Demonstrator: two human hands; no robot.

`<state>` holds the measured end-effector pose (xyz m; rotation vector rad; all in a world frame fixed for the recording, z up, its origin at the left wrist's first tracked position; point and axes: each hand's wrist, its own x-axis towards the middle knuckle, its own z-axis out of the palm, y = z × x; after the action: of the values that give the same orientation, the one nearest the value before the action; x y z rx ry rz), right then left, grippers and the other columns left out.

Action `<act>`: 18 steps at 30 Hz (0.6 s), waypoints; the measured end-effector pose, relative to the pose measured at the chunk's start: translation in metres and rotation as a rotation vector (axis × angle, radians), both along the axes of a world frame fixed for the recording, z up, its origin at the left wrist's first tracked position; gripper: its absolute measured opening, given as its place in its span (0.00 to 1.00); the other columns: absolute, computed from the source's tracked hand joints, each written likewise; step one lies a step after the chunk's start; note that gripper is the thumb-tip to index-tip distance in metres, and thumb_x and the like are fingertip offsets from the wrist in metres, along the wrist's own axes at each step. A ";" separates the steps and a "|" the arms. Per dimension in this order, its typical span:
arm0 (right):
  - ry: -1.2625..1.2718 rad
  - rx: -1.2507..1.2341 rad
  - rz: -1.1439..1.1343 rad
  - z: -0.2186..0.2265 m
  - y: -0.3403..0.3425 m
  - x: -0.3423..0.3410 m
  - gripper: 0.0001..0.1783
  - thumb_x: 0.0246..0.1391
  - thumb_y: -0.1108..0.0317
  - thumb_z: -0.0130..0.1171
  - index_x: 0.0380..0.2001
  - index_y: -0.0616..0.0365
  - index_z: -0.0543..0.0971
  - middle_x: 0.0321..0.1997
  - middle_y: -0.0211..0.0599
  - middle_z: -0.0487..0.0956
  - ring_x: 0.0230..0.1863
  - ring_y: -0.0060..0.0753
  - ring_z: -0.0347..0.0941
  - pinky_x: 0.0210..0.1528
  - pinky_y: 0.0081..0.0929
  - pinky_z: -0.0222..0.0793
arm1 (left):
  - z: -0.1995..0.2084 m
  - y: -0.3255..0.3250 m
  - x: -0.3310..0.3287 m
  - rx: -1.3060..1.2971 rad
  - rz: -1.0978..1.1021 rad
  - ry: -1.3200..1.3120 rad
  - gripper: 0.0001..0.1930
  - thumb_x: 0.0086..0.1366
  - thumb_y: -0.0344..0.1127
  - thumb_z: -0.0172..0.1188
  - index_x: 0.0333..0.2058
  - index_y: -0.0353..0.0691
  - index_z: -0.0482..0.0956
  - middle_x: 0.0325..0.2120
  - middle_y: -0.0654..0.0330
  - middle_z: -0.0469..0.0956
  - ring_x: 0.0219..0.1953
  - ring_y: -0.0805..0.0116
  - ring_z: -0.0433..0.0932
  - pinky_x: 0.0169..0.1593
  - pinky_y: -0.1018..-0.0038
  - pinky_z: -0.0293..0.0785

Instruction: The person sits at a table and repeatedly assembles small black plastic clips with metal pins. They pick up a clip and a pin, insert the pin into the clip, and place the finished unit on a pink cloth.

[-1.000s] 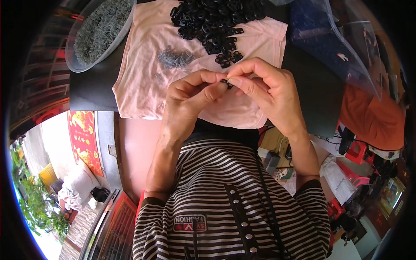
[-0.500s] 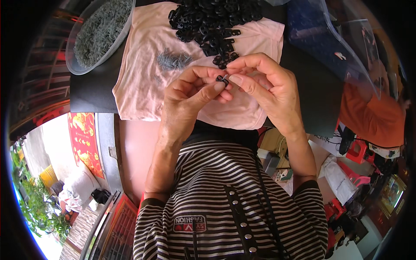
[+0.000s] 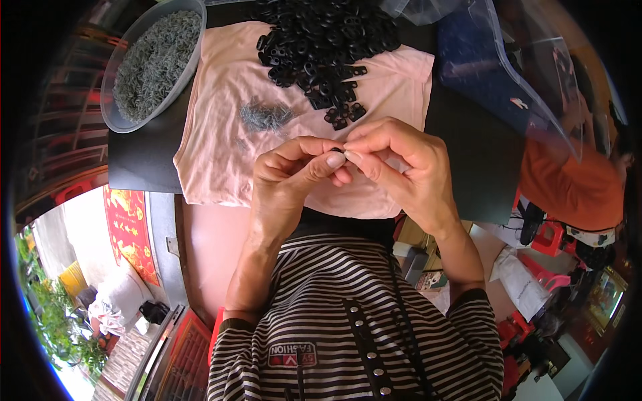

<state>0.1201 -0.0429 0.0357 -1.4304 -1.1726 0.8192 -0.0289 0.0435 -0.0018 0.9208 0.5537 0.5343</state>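
Between thumb and fingers, my left hand [image 3: 284, 177] pinches a small black plastic part [image 3: 338, 151], mostly covered by the fingertips. My right hand [image 3: 418, 170] meets it there, its thumb and forefinger pressed together at the part's edge; whatever lies between them is hidden. Both hands are above a pale pink cloth [image 3: 221, 160]. Beyond them rises a large heap of similar black parts [image 3: 328, 50], some with round holes, with a few loose ones at its near end. To its left lies a small pile of thin grey metal pieces [image 3: 264, 116].
A clear plastic tub [image 3: 107, 110] full of such grey pieces stands at the far left of the black table [image 3: 137, 157]. Clear plastic sheeting [image 3: 498, 47] lies at the far right over something blue. Another person's orange sleeve [image 3: 568, 184] shows at the right. Red stools [image 3: 548, 238] stand below.
A thin silvery piece showed at the black part between my hands; now the fingertips hide it. My right fingertips have closed in on the part. The whole view has shifted slightly.
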 end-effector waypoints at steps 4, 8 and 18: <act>0.093 -0.073 0.045 0.002 0.001 0.007 0.04 0.54 0.76 0.56 0.32 0.66 0.76 0.29 0.32 0.77 0.32 0.19 0.74 0.36 0.18 0.72 | -0.002 0.000 0.001 -0.062 -0.013 -0.018 0.07 0.60 0.26 0.58 0.37 0.29 0.77 0.27 0.57 0.79 0.29 0.73 0.77 0.36 0.80 0.73; -0.113 -0.163 0.000 0.007 0.017 0.029 0.08 0.51 0.70 0.60 0.34 0.62 0.78 0.26 0.33 0.77 0.29 0.21 0.74 0.32 0.19 0.70 | -0.002 0.001 0.001 -0.078 -0.095 -0.056 0.07 0.60 0.25 0.59 0.36 0.29 0.77 0.28 0.58 0.78 0.29 0.74 0.77 0.37 0.79 0.74; -0.676 -0.096 -0.172 -0.029 0.067 0.019 0.14 0.41 0.65 0.67 0.26 0.61 0.74 0.25 0.38 0.74 0.24 0.37 0.72 0.26 0.29 0.67 | -0.009 0.000 0.005 -0.097 -0.149 -0.080 0.06 0.57 0.21 0.60 0.34 0.28 0.77 0.30 0.57 0.76 0.29 0.70 0.77 0.37 0.78 0.73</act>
<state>0.1394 0.0241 0.0070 -1.9358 -1.4869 0.2663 -0.0234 0.0436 -0.0112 0.8371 0.4309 0.4049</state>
